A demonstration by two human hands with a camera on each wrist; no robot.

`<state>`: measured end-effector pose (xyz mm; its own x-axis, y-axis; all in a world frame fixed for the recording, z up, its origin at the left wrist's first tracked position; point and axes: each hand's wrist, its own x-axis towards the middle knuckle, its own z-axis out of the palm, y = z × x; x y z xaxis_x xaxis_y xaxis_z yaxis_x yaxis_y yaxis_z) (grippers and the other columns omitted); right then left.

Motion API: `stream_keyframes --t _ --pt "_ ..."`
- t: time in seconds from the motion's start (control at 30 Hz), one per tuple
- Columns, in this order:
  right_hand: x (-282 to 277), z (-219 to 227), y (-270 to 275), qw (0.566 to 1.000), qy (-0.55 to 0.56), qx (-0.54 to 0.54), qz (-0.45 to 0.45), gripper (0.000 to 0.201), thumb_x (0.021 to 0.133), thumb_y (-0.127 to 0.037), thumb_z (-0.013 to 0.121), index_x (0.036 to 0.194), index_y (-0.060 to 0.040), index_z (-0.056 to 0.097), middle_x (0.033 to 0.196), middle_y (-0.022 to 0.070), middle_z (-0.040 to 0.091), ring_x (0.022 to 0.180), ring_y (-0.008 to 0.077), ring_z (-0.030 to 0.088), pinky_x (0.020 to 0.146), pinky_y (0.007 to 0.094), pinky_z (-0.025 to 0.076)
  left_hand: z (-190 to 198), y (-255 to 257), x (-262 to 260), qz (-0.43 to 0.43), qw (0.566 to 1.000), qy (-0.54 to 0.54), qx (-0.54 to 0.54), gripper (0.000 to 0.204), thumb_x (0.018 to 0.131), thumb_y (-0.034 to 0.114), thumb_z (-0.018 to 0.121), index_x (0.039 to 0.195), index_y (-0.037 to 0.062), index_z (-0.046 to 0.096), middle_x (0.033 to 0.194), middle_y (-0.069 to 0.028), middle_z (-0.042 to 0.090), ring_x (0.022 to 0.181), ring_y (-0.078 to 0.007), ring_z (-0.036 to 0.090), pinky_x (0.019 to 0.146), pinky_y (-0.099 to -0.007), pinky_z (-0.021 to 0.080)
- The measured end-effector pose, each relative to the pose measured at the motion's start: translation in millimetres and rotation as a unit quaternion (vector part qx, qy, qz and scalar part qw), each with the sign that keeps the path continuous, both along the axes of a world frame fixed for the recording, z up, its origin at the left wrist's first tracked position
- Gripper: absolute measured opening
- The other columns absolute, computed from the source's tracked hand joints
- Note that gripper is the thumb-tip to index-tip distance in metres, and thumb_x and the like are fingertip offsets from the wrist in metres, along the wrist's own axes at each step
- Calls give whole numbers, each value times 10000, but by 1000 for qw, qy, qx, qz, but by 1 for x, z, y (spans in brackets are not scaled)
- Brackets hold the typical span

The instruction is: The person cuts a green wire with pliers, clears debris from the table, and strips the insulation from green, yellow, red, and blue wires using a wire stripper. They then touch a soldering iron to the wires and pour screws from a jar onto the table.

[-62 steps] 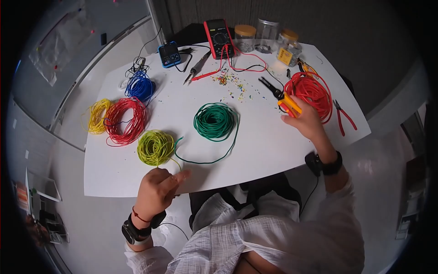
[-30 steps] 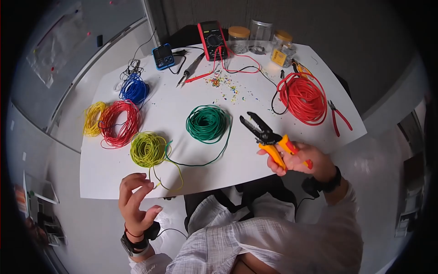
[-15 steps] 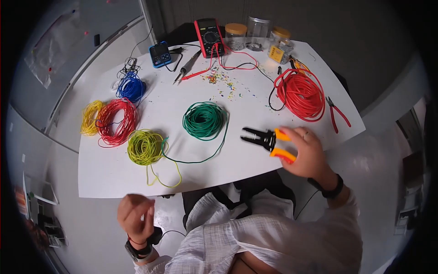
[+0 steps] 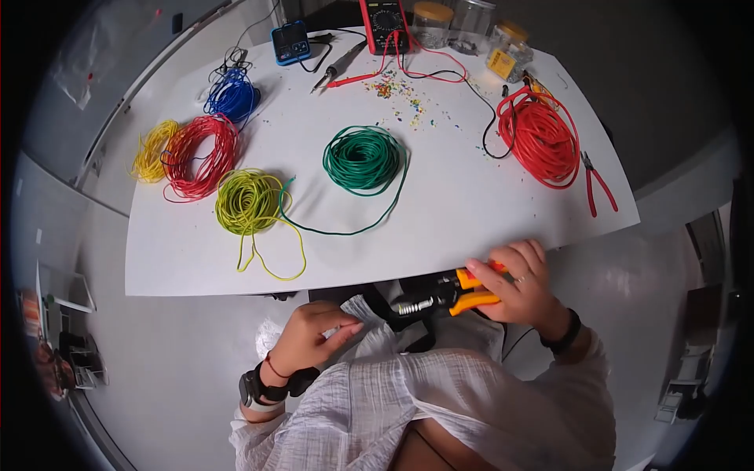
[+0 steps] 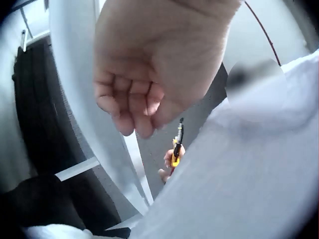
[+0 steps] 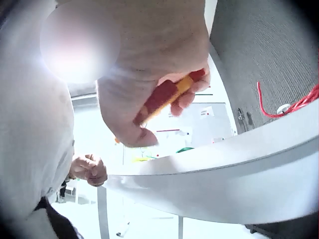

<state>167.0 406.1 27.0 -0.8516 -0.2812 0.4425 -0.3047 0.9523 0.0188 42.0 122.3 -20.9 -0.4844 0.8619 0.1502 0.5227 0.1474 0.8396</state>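
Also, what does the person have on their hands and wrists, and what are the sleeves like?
The sleeves are white, loose and lightly crinkled. The left hand has a thin dark red cord bracelet, a dark watch and a black strap at the wrist. The right hand has a slim ring and a black wristband.

My left hand [image 4: 318, 337] is kinda loose in front of me, fingers softly curled in, thumb near the fingertips. Right hand [image 4: 518, 286] is properly gripping, thumb and fingers bent round. Wrists are well apart, both forearms angled inward.
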Motion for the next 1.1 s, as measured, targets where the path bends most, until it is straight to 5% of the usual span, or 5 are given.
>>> stream_keyframes --t 0.2,0.67,0.77,0.9,1.1 --pt "3 2 3 995 -19 90 -34 639 504 -290 713 1113 -158 572 889 40 461 794 200 456 710 339 354 -21 8 8 1 1000 -20 -22 77 740 68 620 804 25 621 728 -102 586 665 -263 570 587 -315 453" --pt "0 -4 0 979 -39 -185 -78 646 444 -109 684 1075 -69 550 895 106 486 785 265 488 719 347 399 -30 14 5 31 996 -80 -13 176 761 14 594 937 23 594 835 -112 588 698 -229 583 609 -287 468" --pt "5 -6 8 938 -57 -334 -73 646 536 -42 606 1159 10 445 991 141 508 815 273 520 719 320 431 -41 -2 0 128 984 -83 -89 119 758 40 595 875 29 612 817 -112 608 670 -242 586 588 -303 468" --pt "15 -20 21 844 -139 -507 -106 725 556 -73 590 1231 51 355 990 99 470 839 144 461 812 259 369 -85 -22 -10 87 982 22 -165 91 743 99 574 804 40 607 711 -128 600 677 -311 569 599 -359 458" --pt "12 -9 16 806 -178 -552 -116 720 555 -116 579 1218 52 353 871 46 431 813 137 435 784 248 360 -108 -15 -10 67 989 46 -127 116 737 84 584 839 31 606 793 -133 606 727 -305 572 644 -352 460"
